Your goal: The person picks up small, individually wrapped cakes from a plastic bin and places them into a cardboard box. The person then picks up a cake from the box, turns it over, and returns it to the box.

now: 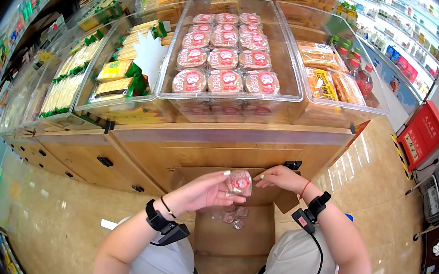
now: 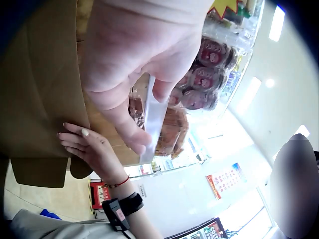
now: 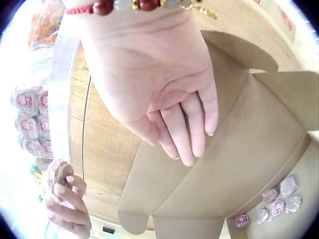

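In the head view my left hand (image 1: 203, 192) holds a round, clear-wrapped cake (image 1: 239, 183) with a red printed face, gripped between thumb and fingers. The cake's brown side (image 3: 61, 174) shows in the right wrist view. My right hand (image 1: 283, 179) is beside it, apart from the cake, with its fingers extended and its palm (image 3: 154, 74) bare. Below both hands stands an open cardboard box (image 1: 234, 237) between the person's legs. Several more wrapped cakes (image 3: 277, 206) lie at the bottom of the box.
Above the wooden cabinet (image 1: 217, 153), a clear bin (image 1: 284, 98) holds rows of the same cakes. Neighbouring bins contain green-ended packets (image 1: 69, 86) and orange-wrapped bread (image 1: 322, 84). A red box (image 1: 424, 132) stands at the right wall. The carton's raised flaps (image 3: 199, 134) lean against the cabinet.
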A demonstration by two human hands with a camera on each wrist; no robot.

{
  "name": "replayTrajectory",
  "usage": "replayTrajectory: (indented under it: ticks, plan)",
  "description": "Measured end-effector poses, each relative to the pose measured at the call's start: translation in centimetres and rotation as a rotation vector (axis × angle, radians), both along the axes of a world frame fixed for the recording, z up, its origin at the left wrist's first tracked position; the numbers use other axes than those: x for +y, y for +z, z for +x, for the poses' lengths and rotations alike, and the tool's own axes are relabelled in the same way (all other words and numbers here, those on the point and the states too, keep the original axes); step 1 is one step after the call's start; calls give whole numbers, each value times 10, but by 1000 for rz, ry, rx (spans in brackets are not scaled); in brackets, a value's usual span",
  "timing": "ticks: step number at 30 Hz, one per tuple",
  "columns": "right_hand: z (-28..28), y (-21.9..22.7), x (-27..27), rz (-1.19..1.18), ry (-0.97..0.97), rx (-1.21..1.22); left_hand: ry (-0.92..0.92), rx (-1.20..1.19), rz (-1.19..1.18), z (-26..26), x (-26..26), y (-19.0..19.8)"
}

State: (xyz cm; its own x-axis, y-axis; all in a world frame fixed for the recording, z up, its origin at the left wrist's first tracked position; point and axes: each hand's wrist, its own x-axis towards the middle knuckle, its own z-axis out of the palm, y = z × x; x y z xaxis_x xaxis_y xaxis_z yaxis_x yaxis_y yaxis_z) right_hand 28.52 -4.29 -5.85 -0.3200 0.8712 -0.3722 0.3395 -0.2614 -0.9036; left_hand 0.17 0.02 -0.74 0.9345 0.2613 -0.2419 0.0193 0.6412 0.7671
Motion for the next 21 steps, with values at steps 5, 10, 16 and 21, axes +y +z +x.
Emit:
replayTrajectory:
  ticks: [5,10,16,21]
  plan:
    - [-3,-1,0,5,2,-2,137,-95,-62,-5,2,7]
    - [-6,2,-3,-1,0,-13,152,-104,-77,-1,2,6]
    - [-6,5,-6,2,7,-30,157,-98,-82,1,1,7]
    - [-5,6,-7,7,5,-26,154,-75,-14,0,6,-7]
